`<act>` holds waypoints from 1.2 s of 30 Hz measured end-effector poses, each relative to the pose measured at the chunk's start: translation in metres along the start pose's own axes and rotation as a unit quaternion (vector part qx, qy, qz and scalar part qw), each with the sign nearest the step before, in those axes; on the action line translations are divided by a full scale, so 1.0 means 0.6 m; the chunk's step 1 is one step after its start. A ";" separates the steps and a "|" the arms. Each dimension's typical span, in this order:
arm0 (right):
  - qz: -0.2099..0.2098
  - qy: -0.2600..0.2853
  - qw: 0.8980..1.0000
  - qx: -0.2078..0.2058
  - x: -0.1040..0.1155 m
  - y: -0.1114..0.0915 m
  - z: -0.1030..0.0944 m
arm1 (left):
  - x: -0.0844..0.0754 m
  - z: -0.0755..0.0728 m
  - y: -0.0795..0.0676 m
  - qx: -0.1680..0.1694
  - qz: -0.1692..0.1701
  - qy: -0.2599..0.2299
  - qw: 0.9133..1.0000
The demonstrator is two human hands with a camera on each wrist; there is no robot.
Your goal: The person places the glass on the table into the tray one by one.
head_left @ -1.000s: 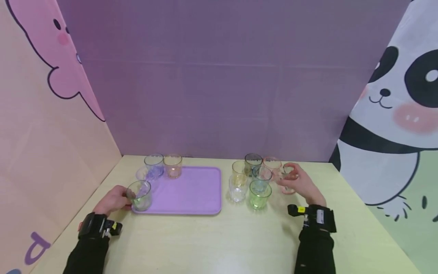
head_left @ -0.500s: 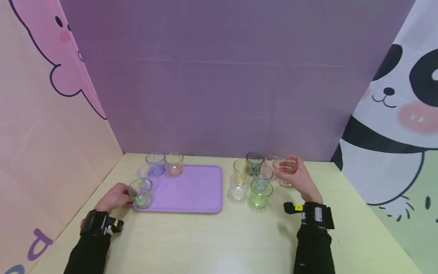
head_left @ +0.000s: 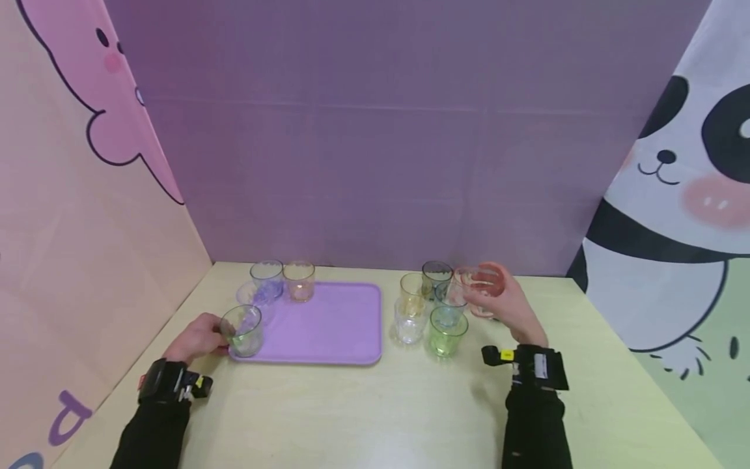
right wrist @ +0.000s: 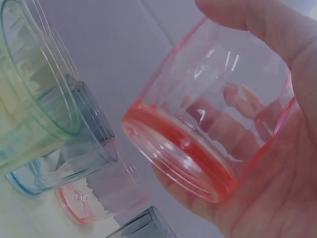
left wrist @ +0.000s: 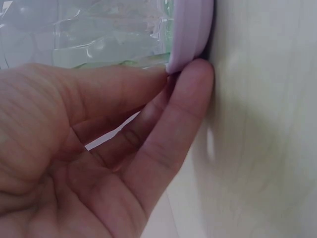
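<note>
My right hand point(head_left: 514, 307) holds a pinkish-red glass point(right wrist: 173, 139) off the table, thumb on one side and fingers round the other. Its thick red base is tilted in the right wrist view. Behind it, in the head view, another pink glass is mostly hidden. My left hand point(head_left: 196, 337) is at the front left corner of the purple tray point(head_left: 334, 326). Thumb and fingers pinch the tray's rim point(left wrist: 193, 34) in the left wrist view. Just beside the thumb stands a green-tinted glass point(head_left: 242, 339) on that corner.
A blue glass point(head_left: 267, 284), a peach glass point(head_left: 300, 286) and a pale purple glass stand toward the tray's left and back. Right of the tray cluster a dark grey glass point(head_left: 436, 279), a yellow glass point(head_left: 412, 292), a clear glass point(head_left: 409, 329), a light blue glass and a green glass point(head_left: 448, 340).
My right hand has raised the pinkish-red glass and brought it slightly left, toward the other glasses. My left hand stays at the tray corner.
</note>
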State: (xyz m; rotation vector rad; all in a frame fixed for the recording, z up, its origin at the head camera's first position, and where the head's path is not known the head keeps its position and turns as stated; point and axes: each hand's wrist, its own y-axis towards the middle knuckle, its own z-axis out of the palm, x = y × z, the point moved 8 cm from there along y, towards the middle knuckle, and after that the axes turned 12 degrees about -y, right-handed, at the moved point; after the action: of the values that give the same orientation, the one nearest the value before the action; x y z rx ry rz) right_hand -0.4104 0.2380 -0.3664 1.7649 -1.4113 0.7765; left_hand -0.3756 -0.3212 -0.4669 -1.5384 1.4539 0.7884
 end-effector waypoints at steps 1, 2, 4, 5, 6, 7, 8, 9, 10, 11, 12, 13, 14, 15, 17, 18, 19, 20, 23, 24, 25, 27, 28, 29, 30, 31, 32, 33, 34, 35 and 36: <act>-0.003 -0.002 1.000 -0.002 0.002 0.000 0.000 | 0.000 -0.001 0.001 -0.001 0.001 0.002 1.000; -0.003 -0.003 1.000 -0.003 0.003 0.001 0.000 | 0.000 -0.002 0.002 -0.003 0.001 0.002 1.000; -0.002 -0.005 1.000 -0.006 0.004 0.002 0.001 | -0.002 -0.003 0.002 -0.002 0.005 0.005 1.000; 0.000 -0.008 1.000 -0.007 0.004 0.002 0.001 | -0.003 -0.003 0.001 -0.001 0.007 0.007 1.000; 0.002 -0.010 1.000 -0.008 0.004 0.003 0.002 | -0.003 -0.004 0.001 -0.003 0.005 0.006 1.000; 0.004 -0.014 1.000 -0.009 0.004 0.003 0.002 | -0.003 -0.004 0.000 -0.002 0.006 0.006 1.000; 0.007 -0.017 1.000 -0.010 0.004 0.003 0.002 | -0.004 -0.004 -0.001 -0.001 0.006 0.006 1.000; 0.009 -0.020 1.000 -0.011 0.004 0.004 0.003 | -0.005 -0.003 -0.002 0.002 0.008 0.007 1.000; 0.009 -0.021 1.000 -0.012 0.004 0.004 0.003 | -0.006 -0.004 -0.002 0.001 0.007 0.007 1.000; 0.009 -0.023 1.000 -0.013 0.005 0.004 0.003 | -0.006 -0.004 -0.002 0.001 0.006 0.007 1.000; 0.009 -0.025 1.000 -0.015 0.006 0.004 0.002 | -0.006 -0.004 -0.002 -0.001 0.003 0.006 1.000; 0.009 -0.026 0.999 -0.017 0.007 0.004 0.002 | -0.006 -0.004 -0.002 -0.001 0.003 0.008 1.000; 0.008 -0.026 0.999 -0.020 0.008 0.004 0.002 | -0.007 -0.004 -0.002 0.000 0.004 0.010 1.000; 0.007 -0.022 0.999 -0.023 0.010 0.004 0.002 | -0.008 -0.004 -0.001 0.001 0.005 0.011 1.000; 0.004 -0.012 1.000 -0.025 0.013 0.004 0.005 | -0.007 -0.005 0.000 -0.003 0.002 0.010 1.000; 0.003 -0.009 1.000 -0.024 0.015 0.005 0.008 | -0.008 -0.005 0.001 -0.005 0.002 0.009 1.000; 0.002 -0.006 1.000 -0.023 0.017 0.005 0.011 | -0.008 -0.005 0.001 -0.003 0.003 0.009 1.000; 0.001 -0.002 1.000 -0.020 0.019 0.005 0.016 | -0.008 -0.004 0.000 -0.003 0.003 0.009 1.000; -0.006 0.002 1.000 -0.014 0.028 0.007 0.029 | -0.007 -0.004 -0.001 -0.003 0.003 0.006 1.000; -0.009 0.003 1.000 -0.014 0.032 0.008 0.033 | -0.007 -0.003 -0.001 -0.002 0.003 0.006 1.000; -0.013 0.005 1.000 -0.014 0.036 0.009 0.037 | -0.007 -0.003 -0.002 -0.001 0.005 0.006 1.000; -0.020 0.016 1.000 -0.014 0.045 0.011 0.044 | -0.007 -0.004 -0.003 -0.003 0.005 0.003 1.000; -0.023 0.017 0.999 -0.015 0.049 0.011 0.047 | -0.007 -0.004 -0.003 -0.003 0.006 0.000 1.000; -0.025 0.021 0.999 -0.016 0.054 0.012 0.050 | -0.007 -0.004 -0.004 -0.002 0.008 -0.002 1.000; -0.028 0.024 0.999 -0.016 0.058 0.012 0.053 | -0.008 -0.004 -0.004 0.000 0.011 -0.004 1.000; -0.031 0.025 0.999 -0.015 0.061 0.013 0.057 | -0.008 -0.003 -0.004 0.001 0.013 -0.006 1.000; -0.032 0.027 0.999 -0.015 0.064 0.013 0.061 | -0.008 -0.002 -0.004 0.001 0.012 -0.009 1.000; -0.036 0.028 0.999 -0.014 0.069 0.013 0.067 | -0.008 -0.001 -0.005 0.002 0.013 -0.010 1.000; -0.040 0.025 0.999 -0.012 0.073 0.013 0.073 | -0.008 -0.001 -0.005 0.003 0.012 -0.011 1.000; -0.045 0.028 0.999 -0.008 0.078 0.014 0.081 | -0.007 0.000 -0.006 0.004 0.012 -0.012 1.000; -0.050 0.029 0.998 -0.001 0.083 0.014 0.090 | -0.007 0.000 -0.006 0.003 0.009 -0.013 1.000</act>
State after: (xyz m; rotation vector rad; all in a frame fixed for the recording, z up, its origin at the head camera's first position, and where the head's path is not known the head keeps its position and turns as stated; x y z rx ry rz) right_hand -0.4077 0.1651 -0.3540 1.7825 -1.2761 0.7655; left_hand -0.3727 -0.3195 -0.4628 -1.5071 1.4529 0.8109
